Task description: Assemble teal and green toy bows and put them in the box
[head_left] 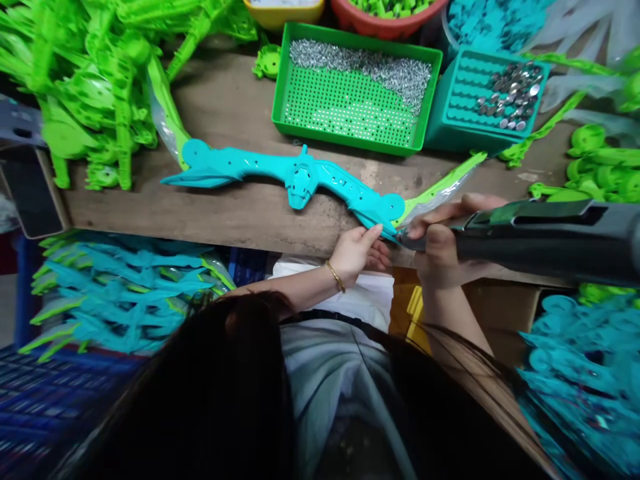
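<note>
A blue plastic toy bow [260,165] with lime green limb tips lies across the wooden bench. My left hand [353,256] grips the lower edge of its right end, thumb on top and fingers curled beneath. My right hand [443,250] is wrapped around the front of a black power screwdriver [550,237], which lies nearly level and points left. The screwdriver's nose is at the bow's right end, close to my left fingertips. Its bit is too small to make out, so I cannot tell whether it touches a screw.
Behind the bow stand a green basket [350,143] of small screws and a teal box [440,130] with round metal discs. Lime green parts [95,87] pile up at left. Blue bows [135,287] fill a crate at lower left; blue parts [585,360] sit at lower right.
</note>
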Motion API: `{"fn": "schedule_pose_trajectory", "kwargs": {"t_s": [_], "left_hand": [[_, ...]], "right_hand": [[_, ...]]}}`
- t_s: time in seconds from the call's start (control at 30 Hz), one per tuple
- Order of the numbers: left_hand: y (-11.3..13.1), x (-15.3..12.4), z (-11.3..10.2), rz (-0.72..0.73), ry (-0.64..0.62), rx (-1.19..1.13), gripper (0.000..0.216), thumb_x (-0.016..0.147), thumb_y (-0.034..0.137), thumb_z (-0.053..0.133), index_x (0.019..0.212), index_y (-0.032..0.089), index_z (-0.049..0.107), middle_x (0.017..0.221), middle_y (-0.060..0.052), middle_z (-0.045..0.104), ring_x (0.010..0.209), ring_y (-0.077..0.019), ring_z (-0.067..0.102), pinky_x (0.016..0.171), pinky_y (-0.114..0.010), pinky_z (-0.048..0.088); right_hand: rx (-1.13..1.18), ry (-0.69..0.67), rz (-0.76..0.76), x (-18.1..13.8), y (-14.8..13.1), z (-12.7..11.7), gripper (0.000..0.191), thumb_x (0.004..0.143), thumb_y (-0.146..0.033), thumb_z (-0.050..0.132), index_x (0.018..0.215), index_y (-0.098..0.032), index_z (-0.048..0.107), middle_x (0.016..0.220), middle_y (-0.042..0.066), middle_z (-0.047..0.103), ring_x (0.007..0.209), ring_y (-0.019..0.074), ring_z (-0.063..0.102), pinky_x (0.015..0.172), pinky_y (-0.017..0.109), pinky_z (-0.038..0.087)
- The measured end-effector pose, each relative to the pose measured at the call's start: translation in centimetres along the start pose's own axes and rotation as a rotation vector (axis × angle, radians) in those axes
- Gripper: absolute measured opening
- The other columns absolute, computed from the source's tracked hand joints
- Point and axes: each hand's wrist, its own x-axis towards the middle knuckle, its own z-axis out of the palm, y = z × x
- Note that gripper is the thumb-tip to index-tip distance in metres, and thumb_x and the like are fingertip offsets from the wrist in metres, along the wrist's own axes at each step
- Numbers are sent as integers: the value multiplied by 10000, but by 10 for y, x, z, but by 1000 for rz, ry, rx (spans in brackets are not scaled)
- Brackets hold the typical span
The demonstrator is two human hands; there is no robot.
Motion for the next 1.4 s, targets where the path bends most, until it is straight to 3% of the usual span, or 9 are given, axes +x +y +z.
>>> {"fn": "schedule_pose_trajectory", "kwargs": {"t_s": [0.1, 0.2, 0.4, 0.7, 0.87, 0.97, 1.13, 1.27, 1.4], "left_hand": [[14, -1, -10, -121, -68, 125, 251, 935, 325, 551, 776, 135, 510, 536, -10, 631, 427, -127, 626, 432, -199, 491], [23, -1, -17, -147, -86, 208, 281, 931, 314, 559, 729, 125, 508, 529, -24, 627, 425, -123, 624, 445, -201, 505], [15, 2, -11, -66, -39, 66, 248, 909, 296, 595, 749, 135, 494, 542, 8, 612, 430, -111, 617, 428, -192, 496], [11, 2, -11, -108, -69, 4, 379, 811, 461, 676, 706, 140, 505, 558, -7, 621, 435, -111, 611, 434, -200, 495], [27, -11, -28, -295, -267, 174, 412, 803, 543, 640, 830, 141, 558, 580, -27, 637, 473, -147, 633, 472, -255, 524], [41, -21, -42, 52, -193, 479, 413, 836, 562, 580, 875, 153, 621, 649, -36, 652, 525, -136, 626, 520, -259, 524], [71, -10, -58, 987, 183, 1229, 426, 894, 489, 548, 1143, 155, 639, 1117, -147, 674, 1117, -269, 605, 1033, -452, 428], [79, 9, -60, 1182, 192, 1548, 707, 811, 667, 555, 1239, 105, 577, 1266, -188, 593, 1308, -347, 453, 1156, -556, 231], [78, 14, -57, 1148, 229, 1625, 673, 830, 677, 514, 1213, 129, 588, 1241, -153, 607, 1299, -334, 455, 1169, -578, 170]], "right_hand": [[116, 71, -163, 29, -19, 7, 282, 797, -380, 695, 1065, -300, 660, 846, -42, 684, 518, 80, 565, 429, 245, 457], [129, 80, -236, 68, -25, 16, 230, 826, -425, 664, 986, -267, 717, 895, -12, 695, 674, 113, 642, 593, 295, 545], [15, 122, -222, 128, 26, 58, 215, 786, -450, 709, 898, -288, 624, 860, -34, 679, 626, 101, 613, 604, 308, 548], [-183, 270, -63, 139, 89, 91, 450, 816, -692, 508, 983, -274, 535, 828, -1, 629, 577, 140, 590, 596, 372, 539], [-161, 258, -18, 138, 98, 87, 455, 831, -693, 485, 1015, -280, 538, 906, 19, 628, 594, 119, 568, 595, 354, 524], [-130, 231, 21, 140, 98, 87, 481, 807, -704, 512, 1051, -290, 535, 918, 25, 630, 608, 118, 558, 610, 352, 532], [-15, 346, -129, 139, 61, 87, 391, 795, -607, 615, 982, -271, 544, 894, -19, 599, 519, 68, 519, 516, 298, 506], [89, 361, -222, 121, 14, 77, 123, 855, -372, 599, 959, -314, 630, 844, -66, 635, 489, 45, 520, 435, 234, 422], [140, 254, -211, 91, -9, 64, 184, 825, -363, 626, 996, -319, 674, 828, -57, 662, 475, 48, 513, 402, 224, 405]]}}
